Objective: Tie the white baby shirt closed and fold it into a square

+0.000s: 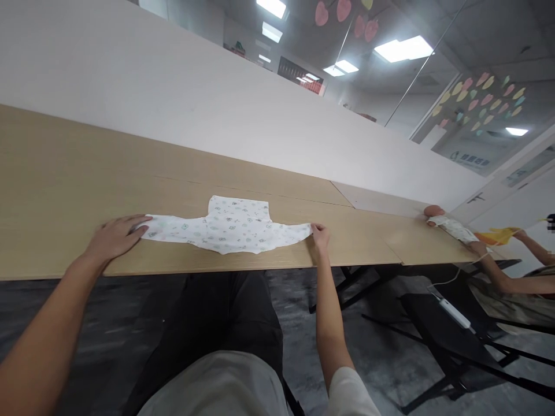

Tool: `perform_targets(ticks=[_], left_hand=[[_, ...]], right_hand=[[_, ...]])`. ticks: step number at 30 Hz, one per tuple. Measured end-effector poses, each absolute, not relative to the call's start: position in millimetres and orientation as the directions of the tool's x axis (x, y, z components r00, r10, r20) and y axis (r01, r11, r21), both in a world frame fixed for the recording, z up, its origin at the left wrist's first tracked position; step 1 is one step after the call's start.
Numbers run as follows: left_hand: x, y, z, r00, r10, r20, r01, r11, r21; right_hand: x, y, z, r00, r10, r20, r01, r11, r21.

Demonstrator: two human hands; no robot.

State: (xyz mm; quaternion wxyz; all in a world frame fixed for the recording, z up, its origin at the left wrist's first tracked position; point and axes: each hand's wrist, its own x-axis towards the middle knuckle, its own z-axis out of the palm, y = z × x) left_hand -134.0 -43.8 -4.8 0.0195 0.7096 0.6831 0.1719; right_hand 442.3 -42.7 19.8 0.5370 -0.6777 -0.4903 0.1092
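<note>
Left hand (113,238) palm down, fingers extended over the left sleeve end of the garment (238,225); can't tell if thumb and fingers pinch it. Right hand (321,237) closed, pinching the tip of the other sleeve between thumb and fingers. One garment between them, white with small printed motifs, spread flat on the wood-look table (65,173) near the front edge, both sleeves out to the sides. Print too small to make out. Writing: one sign (470,158) on the glass at right, emblem plus a row of characters, too blurred to read. Second marking (526,167) on the door side, also illegible. Heart notes (344,10) top centre: 5, i.e. 4 pink, 1 yellow cut by the frame edge. Bigger cluster (485,99) at right, pink/yellow/green, too many to count reliably. Far right of table: 1 doll (451,225) in white patterned clothing, 1 co-worker with two hands visible, one (478,248) by the doll's lower end, other (520,234) at a yellow cloth (498,236). 1 white power strip (454,313) on a black chair (433,332).
</note>
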Motion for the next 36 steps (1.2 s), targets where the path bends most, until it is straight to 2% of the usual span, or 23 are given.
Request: perform_targets(ticks=[3,8,11,14,26,31,34,36], left_hand=[[-135,-43,-5,0.002,0.977,0.211,0.966,-0.056,0.252],[-138,-42,-7,0.012,0.972,0.235,0.963,-0.074,0.259],[-138,-43,-6,0.031,0.974,0.223,0.962,-0.089,0.257],[-138,-43,-5,0.027,0.975,0.22,0.961,-0.086,0.264],[-138,-41,-8,0.008,0.966,0.257,0.952,-0.086,0.292],[-134,-44,-5,-0.114,0.953,0.279,0.966,0.041,0.255],[-129,-48,2,-0.162,0.955,0.249,0.959,0.094,0.267],[-126,-49,8,-0.171,0.962,0.211,0.955,0.11,0.276]], right_hand=[[407,-34,48,0.514,0.77,0.378,0.519,0.072,-0.852],[303,-23,76,0.243,0.869,0.431,0.607,0.21,-0.766],[239,-26,67,0.079,0.91,0.408,0.645,0.266,-0.717],[198,-34,49,-0.011,0.937,0.35,0.671,0.266,-0.692],[184,-47,28,-0.028,0.964,0.265,0.704,0.207,-0.679],[182,-52,26,-0.089,0.965,0.248,0.695,0.238,-0.678],[186,-55,30,-0.158,0.963,0.219,0.671,0.267,-0.692],[191,-55,36,-0.143,0.963,0.227,0.637,0.265,-0.724]])
